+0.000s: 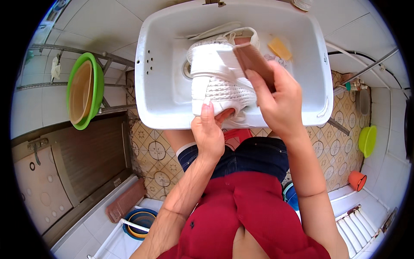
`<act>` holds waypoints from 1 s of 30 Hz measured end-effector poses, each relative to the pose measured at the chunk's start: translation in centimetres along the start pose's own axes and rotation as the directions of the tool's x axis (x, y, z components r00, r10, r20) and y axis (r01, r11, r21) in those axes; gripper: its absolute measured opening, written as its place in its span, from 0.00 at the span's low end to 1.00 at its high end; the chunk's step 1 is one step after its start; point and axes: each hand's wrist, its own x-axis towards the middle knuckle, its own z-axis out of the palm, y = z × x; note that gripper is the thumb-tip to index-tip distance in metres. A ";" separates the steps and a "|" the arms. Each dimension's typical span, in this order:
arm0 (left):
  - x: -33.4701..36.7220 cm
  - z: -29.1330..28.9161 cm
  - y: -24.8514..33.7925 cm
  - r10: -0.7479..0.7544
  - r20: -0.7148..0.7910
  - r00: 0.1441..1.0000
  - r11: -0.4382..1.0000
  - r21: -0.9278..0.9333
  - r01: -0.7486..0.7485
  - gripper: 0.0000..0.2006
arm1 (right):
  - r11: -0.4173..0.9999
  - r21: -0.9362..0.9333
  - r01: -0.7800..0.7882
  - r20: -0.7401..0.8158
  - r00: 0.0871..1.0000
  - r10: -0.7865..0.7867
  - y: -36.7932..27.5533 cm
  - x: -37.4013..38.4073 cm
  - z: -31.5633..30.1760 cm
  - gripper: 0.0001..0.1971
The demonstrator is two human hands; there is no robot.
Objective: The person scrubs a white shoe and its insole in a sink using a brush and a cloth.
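Note:
A white knit sneaker (215,82) with loose laces is held over the white sink (148,108). My left hand (208,131) grips it at the near end, the thumb on its outer face and the fingers partly hidden at its opening. In my right hand (280,97) is a brown, block-shaped scrubbing brush (255,62), tilted against the shoe's right side. Its bristle side is mostly hidden, so I cannot tell exactly where it touches. A yellow sponge (280,48) lies in the sink beyond my right hand. White straps or laces curl behind the sneaker.
A green basin (100,93) with a tan basin (80,93) inside hangs from a metal rack at left. A brown washboard (126,200) and round basins (141,216) sit lower left. Right, a lime basin (367,141) and orange pot (357,180) stand by the wall.

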 end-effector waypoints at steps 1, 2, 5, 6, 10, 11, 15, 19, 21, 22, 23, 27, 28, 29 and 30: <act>-0.1 -0.4 0.0 0.016 -0.030 0.999 1.000 -0.009 -0.016 0.22 | 1.000 -0.001 0.004 0.029 1.000 -0.004 0.5 0.4 0.2 0.08; 0.1 -0.6 0.0 0.032 -0.054 0.998 0.999 -0.020 -0.033 0.22 | 1.000 -0.002 0.000 0.024 1.000 0.000 1.4 0.6 0.0 0.08; 0.1 -1.0 -0.1 0.000 -0.068 0.998 0.999 -0.049 -0.003 0.22 | 0.901 0.051 -0.430 0.172 0.893 0.417 4.7 0.2 -1.3 0.11; 0.3 -1.0 -0.2 -0.018 -0.068 0.998 0.997 -0.078 0.013 0.22 | 0.898 0.050 -0.437 0.167 0.890 0.424 5.3 -0.2 -1.5 0.11; 0.4 -2.0 -0.6 -0.058 -0.042 0.997 0.994 -0.093 0.054 0.23 | 0.876 0.238 -0.420 0.157 0.906 0.392 0.4 -0.1 0.6 0.11; 0.4 -1.9 -0.3 -0.050 -0.059 0.997 0.991 -0.131 0.042 0.23 | 0.926 0.242 -0.288 0.141 0.955 0.260 0.0 0.3 1.4 0.11; 0.9 -2.5 -0.3 -0.078 -0.096 0.992 0.982 -0.180 0.059 0.23 | 0.947 0.119 -0.297 0.146 0.949 0.279 5.2 -0.6 1.9 0.13; 1.9 -2.9 -0.5 -0.149 -0.114 0.982 0.974 -0.188 0.126 0.23 | 0.924 -0.124 -0.361 0.149 0.914 0.377 7.2 -0.4 0.1 0.13; 2.4 -3.1 0.0 -0.206 -0.170 0.964 0.968 -0.178 0.175 0.23 | 0.954 -0.125 -0.272 0.170 0.942 0.291 7.0 0.5 0.4 0.13; 2.9 -3.3 0.2 -0.211 -0.173 0.962 0.968 -0.174 0.181 0.23 | 0.979 -0.121 -0.166 0.196 0.963 0.188 7.3 1.1 0.8 0.12; 3.7 -3.5 0.2 -0.245 -0.217 0.945 0.956 -0.214 0.198 0.22 | 0.976 -0.180 -0.126 0.213 0.963 0.164 8.4 1.7 0.9 0.11; 6.0 -3.9 0.5 -0.305 -0.271 0.913 0.935 -0.270 0.231 0.22 | 0.925 -0.374 0.073 0.339 0.939 0.063 10.3 3.4 -0.5 0.10; 6.2 -4.0 0.5 -0.302 -0.263 0.916 0.936 -0.264 0.232 0.22 | 0.946 -0.307 0.104 0.397 0.917 0.028 10.0 3.5 -0.5 0.09; 6.3 -4.0 0.6 -0.300 -0.264 0.917 0.937 -0.262 0.231 0.21 | 0.963 -0.237 0.132 0.450 0.893 -0.012 9.9 3.5 -0.5 0.09; 6.3 -4.1 0.6 -0.301 -0.268 0.915 0.937 -0.259 0.233 0.21 | 0.964 -0.233 0.128 0.452 0.892 -0.009 9.8 3.5 0.1 0.09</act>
